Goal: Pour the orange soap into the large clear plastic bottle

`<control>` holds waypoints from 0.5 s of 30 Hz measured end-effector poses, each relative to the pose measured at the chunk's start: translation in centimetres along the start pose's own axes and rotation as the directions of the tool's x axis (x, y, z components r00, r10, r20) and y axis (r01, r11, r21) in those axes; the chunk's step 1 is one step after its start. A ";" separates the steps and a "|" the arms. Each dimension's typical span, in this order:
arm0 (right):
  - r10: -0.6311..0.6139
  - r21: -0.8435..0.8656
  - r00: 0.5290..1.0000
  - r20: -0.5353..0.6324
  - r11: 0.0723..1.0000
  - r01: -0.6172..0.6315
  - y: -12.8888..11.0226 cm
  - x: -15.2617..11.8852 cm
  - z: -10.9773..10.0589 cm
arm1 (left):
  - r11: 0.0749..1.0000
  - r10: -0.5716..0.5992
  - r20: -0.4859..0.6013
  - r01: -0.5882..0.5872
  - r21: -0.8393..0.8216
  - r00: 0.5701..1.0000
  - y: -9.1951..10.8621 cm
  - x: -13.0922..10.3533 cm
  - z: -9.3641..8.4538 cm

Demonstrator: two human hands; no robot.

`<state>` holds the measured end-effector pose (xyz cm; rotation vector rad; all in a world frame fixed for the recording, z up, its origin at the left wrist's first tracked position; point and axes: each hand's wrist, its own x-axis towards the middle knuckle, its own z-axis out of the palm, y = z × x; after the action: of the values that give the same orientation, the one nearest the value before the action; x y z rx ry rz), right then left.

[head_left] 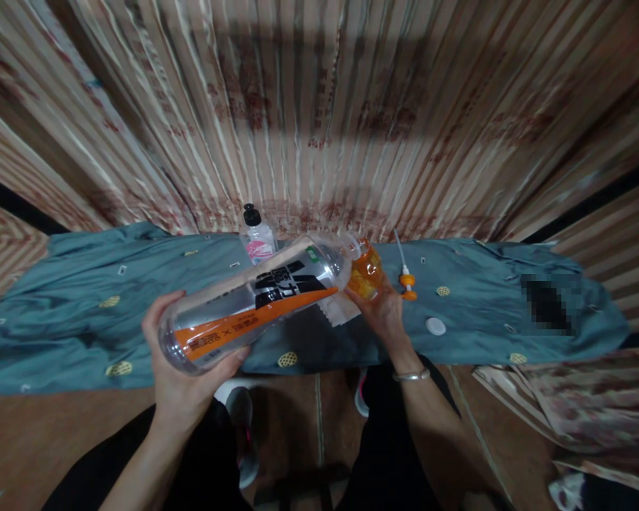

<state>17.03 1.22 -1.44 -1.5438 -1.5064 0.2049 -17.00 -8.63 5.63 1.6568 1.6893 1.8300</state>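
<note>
So the biggest thing here is the striped curtain [309, 128], pale folds with reddish-brown print, filling the whole back. Next is the teal cloth [479, 312], spread right across in front of it, dotted with yellow oval patterns and a bit rumpled at the edges. Below its near edge you get two legs in black trousers [399, 440], plus a grey shoe [239, 411]. Then the big clear bottle [255, 298], orange and black label, up over the middle of the cloth and tipped almost sideways, base lower left, neck upper right. The left hand [184, 380] is wrapped around the base end, thumb on the near side. The right hand [384, 312] is gripping the little amber bottle [370, 270] right at the big one's neck; can't tell if the two rims actually touch, kinda blurry there. Behind the big bottle stands a small black-capped bottle [260, 241] with pink on its label. Just right of the right hand there's an orange pump head [406, 280] lying down, its thin tube pointing at the curtain. A pale wrapper [341, 309] peeks out under the big bottle, a silver bracelet [412, 375] sits on the right wrist, and a white round cap [435, 326] lies near the pump.
</note>
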 end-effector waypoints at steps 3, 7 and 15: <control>0.013 0.011 1.000 0.007 1.000 -0.013 0.0 0.1 0.1 | 0.999 0.038 -0.001 -0.038 -0.005 0.999 0.2 0.4 0.5; 0.046 0.007 0.998 0.034 0.999 -0.046 0.0 0.2 0.0 | 0.999 -0.009 -0.005 0.009 -0.037 1.000 0.1 0.3 1.1; 0.043 0.014 0.997 0.069 0.999 -0.044 -1.0 0.3 -0.4 | 0.993 -0.092 0.000 0.092 -0.075 0.996 -0.8 -0.5 0.9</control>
<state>16.66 1.08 -0.42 -1.5724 -1.5218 0.2975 -16.59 -8.17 4.52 1.5218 1.6484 1.8310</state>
